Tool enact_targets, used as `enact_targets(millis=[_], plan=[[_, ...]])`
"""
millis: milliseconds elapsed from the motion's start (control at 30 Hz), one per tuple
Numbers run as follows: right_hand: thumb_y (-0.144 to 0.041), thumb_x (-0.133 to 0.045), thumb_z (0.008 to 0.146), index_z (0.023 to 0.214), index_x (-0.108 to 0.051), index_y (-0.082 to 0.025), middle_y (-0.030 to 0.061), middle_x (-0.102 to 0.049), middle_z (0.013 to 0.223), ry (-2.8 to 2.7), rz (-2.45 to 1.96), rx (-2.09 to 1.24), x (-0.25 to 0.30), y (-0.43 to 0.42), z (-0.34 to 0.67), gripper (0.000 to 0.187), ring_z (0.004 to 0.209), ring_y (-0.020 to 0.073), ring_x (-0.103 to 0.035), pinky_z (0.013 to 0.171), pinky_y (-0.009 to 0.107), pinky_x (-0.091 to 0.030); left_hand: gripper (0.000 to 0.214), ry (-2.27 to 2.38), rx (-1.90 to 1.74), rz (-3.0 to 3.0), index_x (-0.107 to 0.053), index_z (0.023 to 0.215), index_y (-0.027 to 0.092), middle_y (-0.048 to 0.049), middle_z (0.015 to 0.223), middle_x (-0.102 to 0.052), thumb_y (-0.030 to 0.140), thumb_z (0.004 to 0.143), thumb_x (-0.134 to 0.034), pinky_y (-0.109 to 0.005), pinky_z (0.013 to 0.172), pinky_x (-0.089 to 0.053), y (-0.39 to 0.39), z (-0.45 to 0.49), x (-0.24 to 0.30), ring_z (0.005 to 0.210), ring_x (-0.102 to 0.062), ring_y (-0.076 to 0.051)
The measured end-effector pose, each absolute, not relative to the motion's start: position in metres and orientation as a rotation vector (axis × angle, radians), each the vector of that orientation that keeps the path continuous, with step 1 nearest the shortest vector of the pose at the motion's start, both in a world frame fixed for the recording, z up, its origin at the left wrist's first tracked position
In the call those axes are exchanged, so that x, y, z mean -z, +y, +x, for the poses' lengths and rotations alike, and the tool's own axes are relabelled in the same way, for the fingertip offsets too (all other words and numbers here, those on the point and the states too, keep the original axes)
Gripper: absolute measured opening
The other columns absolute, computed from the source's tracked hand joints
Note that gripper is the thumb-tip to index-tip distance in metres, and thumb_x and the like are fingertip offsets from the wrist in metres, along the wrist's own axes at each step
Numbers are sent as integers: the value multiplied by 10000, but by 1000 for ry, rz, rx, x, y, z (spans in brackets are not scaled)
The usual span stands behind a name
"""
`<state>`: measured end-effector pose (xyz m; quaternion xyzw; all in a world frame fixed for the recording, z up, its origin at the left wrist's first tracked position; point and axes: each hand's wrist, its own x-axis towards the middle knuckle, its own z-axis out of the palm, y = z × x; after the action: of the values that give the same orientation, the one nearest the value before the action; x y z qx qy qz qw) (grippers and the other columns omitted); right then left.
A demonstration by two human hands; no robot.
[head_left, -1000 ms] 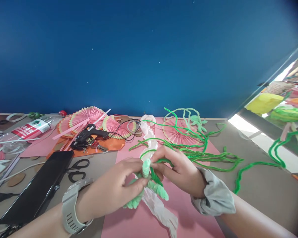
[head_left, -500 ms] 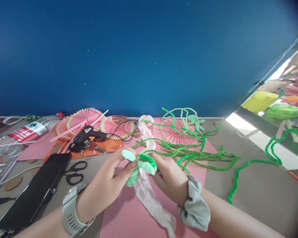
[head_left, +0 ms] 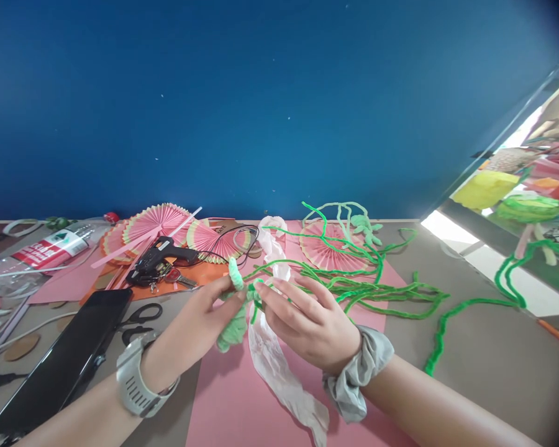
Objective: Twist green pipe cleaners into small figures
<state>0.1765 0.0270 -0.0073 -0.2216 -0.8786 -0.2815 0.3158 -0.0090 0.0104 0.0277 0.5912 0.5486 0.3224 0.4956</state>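
My left hand (head_left: 200, 323) is closed, pinching the pale green fuzzy wire (head_left: 230, 329) just above the pink sheet (head_left: 223, 410). My right hand (head_left: 307, 320) touches it with straightened fingers; whether the thumb grips, I cannot tell. It should be light, soft-piled and bendy, holding any kink, so I'd grip it at the twisted middle, not the loose ends

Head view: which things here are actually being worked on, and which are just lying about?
In use: left hand, right hand, light green pipe-cleaner bundle, green pipe cleaners, white strip.
Lying about: glue gun, scissors, pink paper fans, plastic bottle, black case.
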Motion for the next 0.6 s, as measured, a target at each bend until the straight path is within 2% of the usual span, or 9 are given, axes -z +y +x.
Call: enact_targets(millis=[100,233,400,600], plan=[[-162,-527,822,827,-632,-202,5,-614,1128,-2329,-596,685,6,29,177,112,1072,170,-508,917,355,-409,261,1242,-772,1235,-601,979,223,-2,769,-600,379,800,-493,-245,635,-426,11,-12,-30,703,-543,-157],[-163,-556,806,773,-619,-202,-7,-651,1057,-2306,-548,638,2,35,182,81,1012,164,-561,871,346,-445,171,1092,-761,1040,-638,884,198,-29,840,-615,292,774,-547,-255,755,-431,15,-17,-28,818,-552,-168],[-204,-593,787,747,-618,-228,-43,-637,1085,-2241,-343,724,5,39,192,53,1043,146,-524,921,367,-432,109,857,-719,782,-616,808,170,-11,695,-543,243,775,-542,-263,761,-436,19,-17,-20,677,-533,-119],[-187,-597,773,816,-648,-267,-61,-640,1040,-2170,-321,740,14,43,192,105,1041,144,-491,936,340,-437,120,784,-743,696,-594,758,163,-16,730,-514,242,795,-512,-249,778,-434,16,-12,-18,701,-512,-104]])
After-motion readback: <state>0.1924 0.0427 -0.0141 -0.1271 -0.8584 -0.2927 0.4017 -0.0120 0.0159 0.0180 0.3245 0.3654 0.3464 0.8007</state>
